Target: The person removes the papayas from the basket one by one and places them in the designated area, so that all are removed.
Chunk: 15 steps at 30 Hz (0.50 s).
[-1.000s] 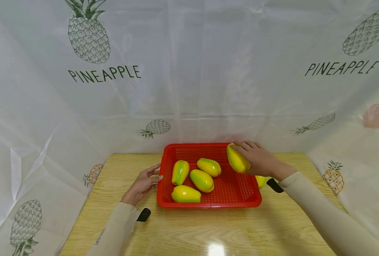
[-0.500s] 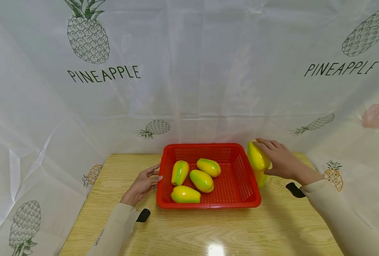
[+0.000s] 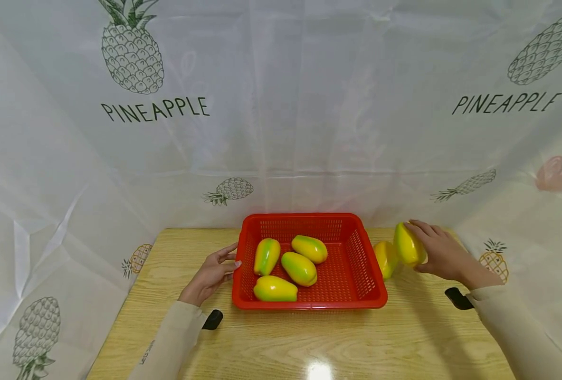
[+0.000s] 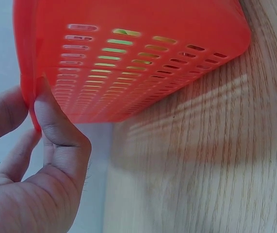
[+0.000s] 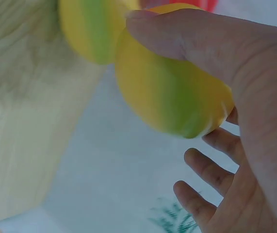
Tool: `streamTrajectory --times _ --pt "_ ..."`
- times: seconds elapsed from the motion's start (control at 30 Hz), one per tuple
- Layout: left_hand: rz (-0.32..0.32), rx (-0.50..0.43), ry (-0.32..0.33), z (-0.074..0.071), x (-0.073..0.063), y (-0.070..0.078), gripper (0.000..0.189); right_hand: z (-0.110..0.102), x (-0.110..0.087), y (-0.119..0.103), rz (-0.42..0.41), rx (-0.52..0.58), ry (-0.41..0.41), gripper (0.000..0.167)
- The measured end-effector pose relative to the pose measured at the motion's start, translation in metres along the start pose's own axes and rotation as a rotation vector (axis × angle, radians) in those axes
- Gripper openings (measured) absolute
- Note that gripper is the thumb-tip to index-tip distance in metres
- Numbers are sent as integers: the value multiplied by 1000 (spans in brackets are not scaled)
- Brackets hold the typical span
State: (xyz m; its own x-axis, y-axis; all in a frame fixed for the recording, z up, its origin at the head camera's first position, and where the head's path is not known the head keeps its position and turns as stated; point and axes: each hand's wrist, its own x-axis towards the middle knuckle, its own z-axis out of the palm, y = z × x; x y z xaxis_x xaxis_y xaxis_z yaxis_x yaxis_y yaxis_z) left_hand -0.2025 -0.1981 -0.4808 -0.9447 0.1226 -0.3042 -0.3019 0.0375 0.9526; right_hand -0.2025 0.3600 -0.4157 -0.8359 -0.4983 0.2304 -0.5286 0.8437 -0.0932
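My right hand (image 3: 444,256) holds a yellow-green papaya (image 3: 409,245) above the table, to the right of the red plastic basket (image 3: 309,305). The right wrist view shows the thumb across the held papaya (image 5: 170,92), with several fingers spread below it. A second papaya (image 3: 385,258) lies on the table against the basket's right side. Inside the basket are several more papayas (image 3: 299,268), mostly towards its left. My left hand (image 3: 211,274) is at the basket's left side; up close, its thumb and fingers pinch the basket rim (image 4: 26,58).
The wooden table (image 3: 271,343) carries the basket near its back edge. White sheeting (image 3: 304,132) printed with pineapples hangs behind and on both sides. A black strap end (image 3: 458,298) sticks out by the right wrist, and another strap end (image 3: 212,320) by the left.
My right hand has carried the papaya from over the basket's right end rightwards past the rim, uncovering the one on the table. My left hand and the basket have stayed put.
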Motion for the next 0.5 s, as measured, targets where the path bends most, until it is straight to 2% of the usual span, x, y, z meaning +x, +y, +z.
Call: streamTrajectory --times 0.3,0.5 --pt "-3 -1 4 0 0 0 62 20 -22 20 124 47 -94 105" --pt "-7 3 2 1 -1 1 62 34 -30 27 141 57 -99 102"
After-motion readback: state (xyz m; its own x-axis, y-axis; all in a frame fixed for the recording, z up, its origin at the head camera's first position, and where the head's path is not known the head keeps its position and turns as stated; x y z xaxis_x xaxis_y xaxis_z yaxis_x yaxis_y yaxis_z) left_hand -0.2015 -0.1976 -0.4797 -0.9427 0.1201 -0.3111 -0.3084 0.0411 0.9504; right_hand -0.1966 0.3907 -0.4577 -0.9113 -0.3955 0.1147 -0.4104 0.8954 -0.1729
